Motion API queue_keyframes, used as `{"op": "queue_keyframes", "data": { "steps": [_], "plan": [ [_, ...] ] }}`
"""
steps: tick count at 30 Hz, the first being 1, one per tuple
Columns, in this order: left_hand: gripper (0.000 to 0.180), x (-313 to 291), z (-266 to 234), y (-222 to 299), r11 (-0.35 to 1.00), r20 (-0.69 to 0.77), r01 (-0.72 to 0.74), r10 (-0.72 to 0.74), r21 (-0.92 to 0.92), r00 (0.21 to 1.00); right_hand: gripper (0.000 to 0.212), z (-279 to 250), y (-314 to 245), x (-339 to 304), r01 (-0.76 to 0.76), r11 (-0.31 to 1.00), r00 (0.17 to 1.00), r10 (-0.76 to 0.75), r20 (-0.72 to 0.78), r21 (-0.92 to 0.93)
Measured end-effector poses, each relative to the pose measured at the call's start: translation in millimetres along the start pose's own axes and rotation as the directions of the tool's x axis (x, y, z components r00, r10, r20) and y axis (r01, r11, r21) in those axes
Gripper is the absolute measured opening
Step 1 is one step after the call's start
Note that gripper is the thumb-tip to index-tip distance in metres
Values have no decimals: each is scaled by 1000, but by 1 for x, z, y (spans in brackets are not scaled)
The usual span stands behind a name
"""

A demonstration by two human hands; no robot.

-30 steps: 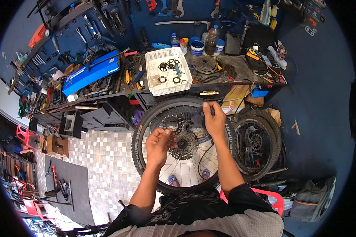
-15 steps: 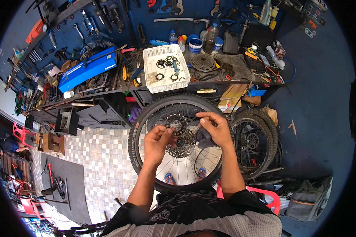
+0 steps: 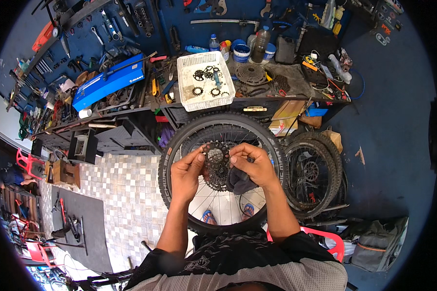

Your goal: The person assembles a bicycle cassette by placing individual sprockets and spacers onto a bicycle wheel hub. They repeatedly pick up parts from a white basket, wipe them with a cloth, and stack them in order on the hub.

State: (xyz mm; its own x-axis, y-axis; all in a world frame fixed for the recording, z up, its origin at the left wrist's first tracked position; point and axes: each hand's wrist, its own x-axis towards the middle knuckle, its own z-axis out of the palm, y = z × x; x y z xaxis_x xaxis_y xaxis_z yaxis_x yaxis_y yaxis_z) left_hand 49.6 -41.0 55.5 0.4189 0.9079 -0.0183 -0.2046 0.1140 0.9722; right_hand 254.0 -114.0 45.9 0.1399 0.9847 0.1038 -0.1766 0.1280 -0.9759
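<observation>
Between my two hands is a dark toothed sprocket ring (image 3: pixel 215 154), held up over the hub of a bicycle wheel. My left hand (image 3: pixel 188 170) pinches its left edge. On the opposite edge, the thumb and forefinger of my right hand (image 3: pixel 251 164) are closed, and a dark grey rag (image 3: pixel 241 182) hangs from the same hand. Partly hidden behind the ring sits a cassette (image 3: pixel 220 177) at the middle of the wheel. The wheel's tyre (image 3: pixel 166 180) stands close in front of me, with its spokes showing below the cassette.
A white plastic basket (image 3: pixel 186 103) with small sprockets and a derailleur stands on the workbench. Beside it lies another cassette (image 3: pixel 251 74). A long blue box (image 3: pixel 109 81) rests at the left among tools. More wheels (image 3: pixel 310 169) lean at the right; a red chair (image 3: pixel 332 238) is beside me.
My right hand has come left and down onto the sprocket ring's right edge, bringing the rag along. The left hand has shifted slightly left; the ring now faces me more squarely.
</observation>
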Motion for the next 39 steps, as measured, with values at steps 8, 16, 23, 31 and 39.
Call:
{"op": "queue_keyframes", "data": {
  "steps": [8, 16, 23, 31, 39],
  "plan": [
    [34, -3, 3, 8, 997, 8, 7, -6, -73, 1000, 20, 3, -3, -2, 41, 998, 999, -41, 7, -40],
    [30, -1, 0, 9, 1000, -6, 10, -11, -27, 1000, 21, 6, -8, -5, 71, 993, 997, -71, 8, -91],
    [27, 0, -1, 8, 998, 19, -30, 29, 52, 999, 21, 5, -6, -4, 48, 993, 999, -50, -13, -112],
    [23, 7, -4, 0, 1000, -30, -9, 9, -25, 1000, 17, 8, 4, -1, 57, 997, 998, -57, -2, -45],
    [16, 3, -13, -9, 996, -14, 16, -17, -86, 1000, 13, 12, 11, 0, -72, 994, 996, 76, -37, 88]
  ]
}}
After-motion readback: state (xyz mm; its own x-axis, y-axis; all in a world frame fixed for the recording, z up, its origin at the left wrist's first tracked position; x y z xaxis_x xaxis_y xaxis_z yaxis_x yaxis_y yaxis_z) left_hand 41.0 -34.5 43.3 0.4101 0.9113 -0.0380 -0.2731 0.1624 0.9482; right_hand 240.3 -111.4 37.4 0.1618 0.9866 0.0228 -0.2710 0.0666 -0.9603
